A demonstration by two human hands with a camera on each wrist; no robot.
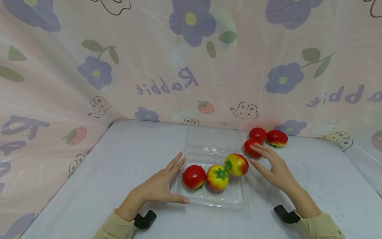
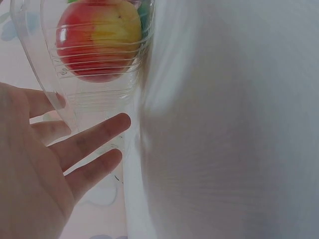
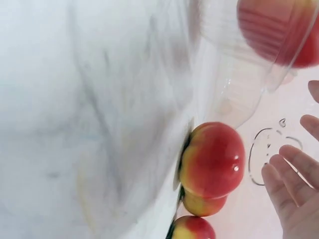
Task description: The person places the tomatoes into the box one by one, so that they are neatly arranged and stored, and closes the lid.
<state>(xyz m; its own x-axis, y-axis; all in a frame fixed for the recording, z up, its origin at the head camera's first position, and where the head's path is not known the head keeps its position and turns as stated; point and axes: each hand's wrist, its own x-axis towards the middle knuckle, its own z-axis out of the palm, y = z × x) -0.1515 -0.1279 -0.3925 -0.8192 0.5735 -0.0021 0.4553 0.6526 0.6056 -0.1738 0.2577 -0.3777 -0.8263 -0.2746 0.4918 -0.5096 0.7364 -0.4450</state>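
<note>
A clear plastic clamshell box [image 1: 215, 200] lies open on the table, its lid folded toward the back. In its base sit a red tomato [image 1: 194, 177], a yellow-red tomato [image 1: 217, 178] with a green star-shaped calyx, and another yellow-red tomato [image 1: 238, 165] at the right rim. My left hand [image 1: 161, 184] spreads its fingers along the box's left side, fingertips at the rim. My right hand [image 1: 276, 167] is right of the box with fingers extended and holding nothing. Its fingertips overlap a red tomato [image 1: 250, 148] in the head view; the right wrist view shows them apart from the tomato [image 3: 214, 159].
Behind that tomato are two more, one red tomato [image 1: 258, 134] and one red-yellow tomato [image 1: 277, 138], near the back edge. A white cloth covers the table [image 1: 119, 159]. A patterned curtain [image 1: 155, 59] hangs behind it. Black wrist pieces [image 1: 145, 219] show at both sleeves.
</note>
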